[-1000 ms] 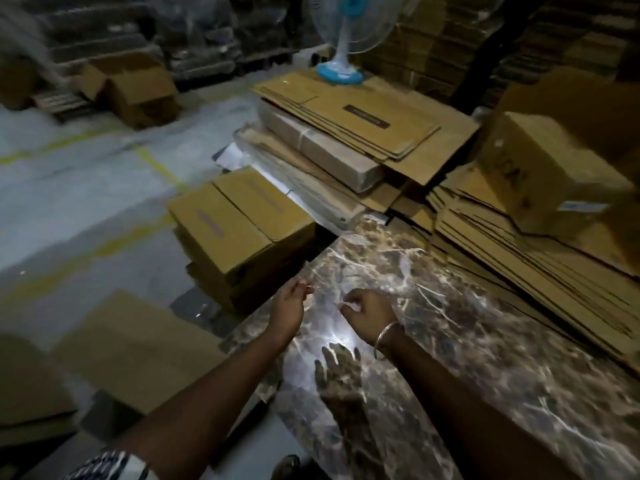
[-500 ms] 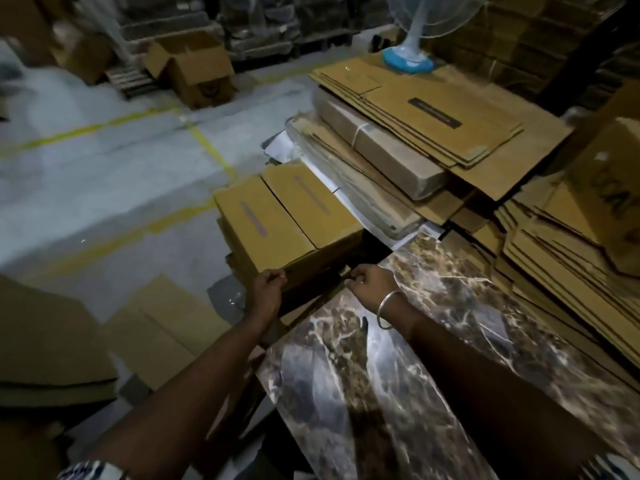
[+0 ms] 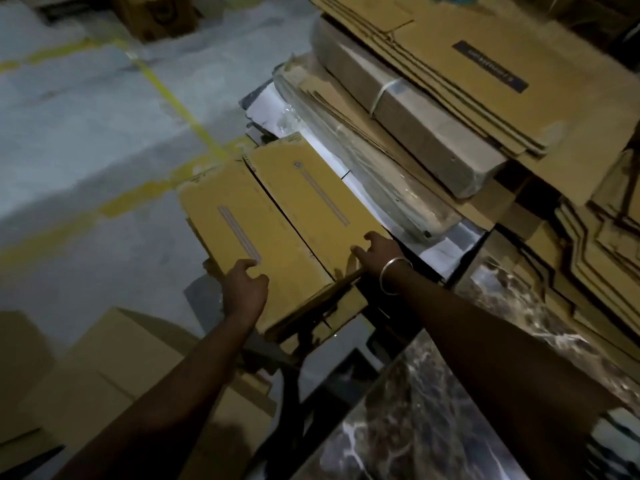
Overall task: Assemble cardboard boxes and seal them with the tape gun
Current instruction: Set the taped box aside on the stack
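A stack of flat, folded cardboard boxes lies on the floor beside the marble-patterned table. The top sheet shows two yellow-brown panels with printed strips. My left hand grips the near left edge of the top sheet, thumb on top. My right hand, with a metal bangle on the wrist, holds the near right corner of the same sheet, fingers curled over the edge. No tape gun is in view.
Bundles of flat cardboard wrapped in plastic and strapped pile up at the back right. More flattened boxes lean at the right. An assembled box stands at the lower left. Grey floor with yellow lines stretches left.
Both hands left the marble table and reached forward and down to the stack of flat boxes, taking hold of its near edge. The camera leaned forward with them.
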The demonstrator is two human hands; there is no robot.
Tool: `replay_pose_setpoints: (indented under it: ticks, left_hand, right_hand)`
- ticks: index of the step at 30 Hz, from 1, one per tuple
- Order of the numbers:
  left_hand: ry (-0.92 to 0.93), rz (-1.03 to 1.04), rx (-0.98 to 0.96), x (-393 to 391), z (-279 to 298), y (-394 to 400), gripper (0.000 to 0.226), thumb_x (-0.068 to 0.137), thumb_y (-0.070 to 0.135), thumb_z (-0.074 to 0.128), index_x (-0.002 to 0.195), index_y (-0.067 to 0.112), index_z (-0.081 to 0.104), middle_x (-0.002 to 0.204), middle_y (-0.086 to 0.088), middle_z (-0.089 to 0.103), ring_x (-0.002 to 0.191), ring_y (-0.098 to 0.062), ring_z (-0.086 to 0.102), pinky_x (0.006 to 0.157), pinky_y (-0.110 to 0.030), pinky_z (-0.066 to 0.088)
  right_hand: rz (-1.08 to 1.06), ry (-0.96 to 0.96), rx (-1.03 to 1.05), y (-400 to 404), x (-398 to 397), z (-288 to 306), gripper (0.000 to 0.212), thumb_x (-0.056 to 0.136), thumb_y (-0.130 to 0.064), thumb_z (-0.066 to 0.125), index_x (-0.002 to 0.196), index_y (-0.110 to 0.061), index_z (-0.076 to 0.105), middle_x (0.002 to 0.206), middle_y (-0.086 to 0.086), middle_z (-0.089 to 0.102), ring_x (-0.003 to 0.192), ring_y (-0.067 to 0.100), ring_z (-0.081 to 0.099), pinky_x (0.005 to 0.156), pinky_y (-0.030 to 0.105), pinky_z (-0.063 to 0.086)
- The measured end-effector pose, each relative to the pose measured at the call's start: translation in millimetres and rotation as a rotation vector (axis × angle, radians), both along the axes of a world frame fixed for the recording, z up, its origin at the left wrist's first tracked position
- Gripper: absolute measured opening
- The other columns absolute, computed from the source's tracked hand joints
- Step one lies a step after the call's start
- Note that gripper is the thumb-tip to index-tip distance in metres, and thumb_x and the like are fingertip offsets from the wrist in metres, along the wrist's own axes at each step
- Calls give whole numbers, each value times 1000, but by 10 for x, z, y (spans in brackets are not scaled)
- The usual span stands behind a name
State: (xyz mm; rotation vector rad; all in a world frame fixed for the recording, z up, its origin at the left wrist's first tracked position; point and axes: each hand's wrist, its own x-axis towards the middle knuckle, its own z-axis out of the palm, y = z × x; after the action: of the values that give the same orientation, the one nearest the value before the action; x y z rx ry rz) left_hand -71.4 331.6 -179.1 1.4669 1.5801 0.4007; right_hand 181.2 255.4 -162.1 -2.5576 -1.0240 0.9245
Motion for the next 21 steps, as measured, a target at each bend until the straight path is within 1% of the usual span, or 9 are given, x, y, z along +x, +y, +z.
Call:
replay_pose_setpoints:
  ticks: [1,2,5,8,10,12,16,18,21]
  left_hand:
    - [17,-1,20,24,-76,61,46,90,9,65,135,10,54,102,-13,64,66,-21,58,67,-47,56]
    - [40,5,30,39,-160,115,53,87,9,67,137,9,51,106,-13,61,72,-19,58,71,-48,57]
    - [116,67,6,35,-418,258,83,78,20,76,149,8,35,138,-19,48,115,-38,56,90,-52,52]
    - [148,133,-77,6,-633,341,101,80,24,82,155,3,18,154,-23,31,136,-44,39,107,-53,42]
    - [124,145,-126,-7,-735,359,106,82,23,81,157,2,9,159,-22,24,140,-42,35,110,-50,39]
    - [105,187,-158,-5,-818,367,109,83,23,82,157,1,5,159,-23,25,140,-40,36,109,-47,39]
    - [98,295,-203,-10,-885,361,90,75,29,86,140,-7,37,135,-26,54,121,-40,54,97,-47,49]
    - [67,347,-214,-38,-824,365,82,74,27,86,137,-4,43,134,-23,55,119,-40,55,96,-45,49]
    - [7,394,-179,-102,-656,419,79,78,18,83,142,1,41,141,-20,52,125,-40,52,99,-44,46]
  right_hand:
    - [14,-27,-19,117,62,-88,62,97,-48,57,141,-5,48,127,21,62,119,37,58,93,43,50]
    - [20,-56,-36,228,114,-150,63,97,-49,57,140,-4,47,129,21,61,120,38,57,93,44,49]
    - [14,-130,-134,533,339,-405,77,92,-55,61,145,-3,41,143,21,49,131,38,48,103,46,44]
    - [-27,-168,-257,748,546,-656,100,79,-68,65,150,-8,30,152,21,36,137,40,38,110,51,39]
    - [-111,-98,-259,837,642,-784,106,76,-61,74,153,-10,22,155,20,31,140,40,34,111,51,38]
    - [-147,-62,-261,895,654,-787,108,74,-57,79,153,-9,23,156,19,33,140,39,36,111,48,39]
    - [-131,-107,-254,939,686,-785,101,71,-58,81,146,-7,38,147,18,46,129,36,50,98,39,47]
    - [-107,-158,-233,907,655,-695,104,69,-64,80,145,-6,38,146,18,47,128,36,51,98,40,49]
    - [-107,-167,-133,833,617,-494,114,70,-65,80,148,-1,28,149,23,40,135,39,43,103,47,46]
